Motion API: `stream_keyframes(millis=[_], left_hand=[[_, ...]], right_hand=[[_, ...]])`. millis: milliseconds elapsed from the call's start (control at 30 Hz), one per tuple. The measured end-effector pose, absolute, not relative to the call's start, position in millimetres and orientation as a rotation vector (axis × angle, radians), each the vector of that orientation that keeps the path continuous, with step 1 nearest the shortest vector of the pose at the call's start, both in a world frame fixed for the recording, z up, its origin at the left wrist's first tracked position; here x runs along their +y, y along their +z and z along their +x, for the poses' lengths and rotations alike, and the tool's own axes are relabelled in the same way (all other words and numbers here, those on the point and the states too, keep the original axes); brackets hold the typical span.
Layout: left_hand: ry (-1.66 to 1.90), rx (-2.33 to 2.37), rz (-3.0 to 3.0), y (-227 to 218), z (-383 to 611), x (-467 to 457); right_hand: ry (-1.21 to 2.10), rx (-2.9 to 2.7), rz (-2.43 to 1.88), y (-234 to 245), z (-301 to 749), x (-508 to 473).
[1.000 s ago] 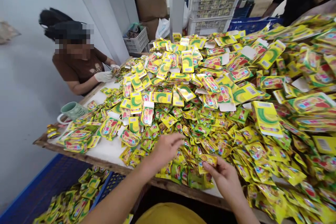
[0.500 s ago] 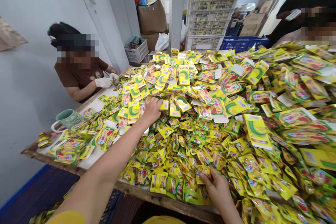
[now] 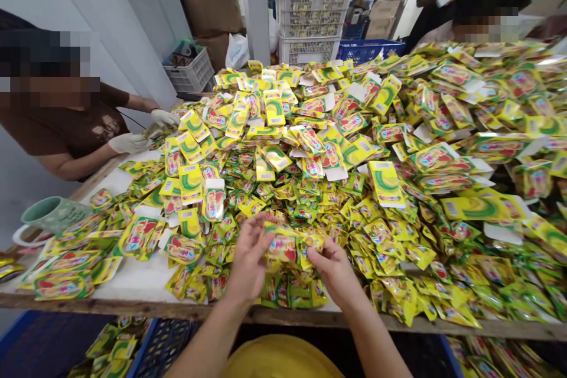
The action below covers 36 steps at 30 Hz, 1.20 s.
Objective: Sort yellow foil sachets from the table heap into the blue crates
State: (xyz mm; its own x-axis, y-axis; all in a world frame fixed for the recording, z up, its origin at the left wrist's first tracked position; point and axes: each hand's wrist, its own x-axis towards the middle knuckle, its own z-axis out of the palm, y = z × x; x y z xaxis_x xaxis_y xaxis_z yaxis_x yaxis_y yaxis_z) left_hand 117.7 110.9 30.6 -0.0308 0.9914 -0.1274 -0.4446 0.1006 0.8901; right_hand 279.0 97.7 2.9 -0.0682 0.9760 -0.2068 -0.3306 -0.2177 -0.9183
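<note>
A huge heap of small yellow-green sachets and flat yellow cartons covers the table. Near its front edge my left hand and my right hand come together. Between them they grip a flat yellow carton with a red picture, the left hand at its left end, the right hand at its right end. Both hands' fingers are closed on it. Loose sachets lie right under and around the hands.
A green mug stands at the table's left edge. A person in a brown shirt with white gloves works at the left; another person is at the far right. White crates are stacked behind. A blue crate of sachets sits below.
My left hand reached into the middle of the heap, then drew back to the front edge with a flat carton. My right hand now grips that carton's other end.
</note>
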Motion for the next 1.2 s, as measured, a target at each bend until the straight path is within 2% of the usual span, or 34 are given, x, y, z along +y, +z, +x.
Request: stream_keyframes(millis=[100,167,333,400,567,733,833,1000,1200], left_hand=[[0.936,1.031,1.214,30.3,96.6,117.7],[0.738,1.022,1.374,25.8,95.7,117.7],[0.837,1.033,1.150,1.4,123.2,103.1],[0.915,1.025,1.072,-6.7,129.7,96.5],[1.031,1.060,1.032,-18.3,130.2,81.9],[1.078,1.074,1.022,-22.1,126.5,71.8],[0.993,0.952,1.036,-20.2,121.3,71.3],[0.917,0.891,0.974,-17.3,111.7,70.9],[1.012,0.907,0.960,-22.6,108.9,62.8]], right_hand=[[1.624,-1.186,-1.154,6.1,298.7,95.4],[1.518,-1.414,-1.184,11.7,304.9,97.9],[0.614,-1.474,-1.356,14.6,297.3,103.2],[0.459,-1.558,-1.357,8.9,293.0,99.0],[0.519,-1.883,-1.380,4.5,292.7,85.8],[0.581,-2.159,-1.492,29.2,290.3,83.1],[0.630,-2.296,-1.504,44.3,285.5,83.5],[0.757,-2.224,-1.406,51.0,282.0,90.4],[0.604,-2.297,-1.279,45.1,271.6,91.0]])
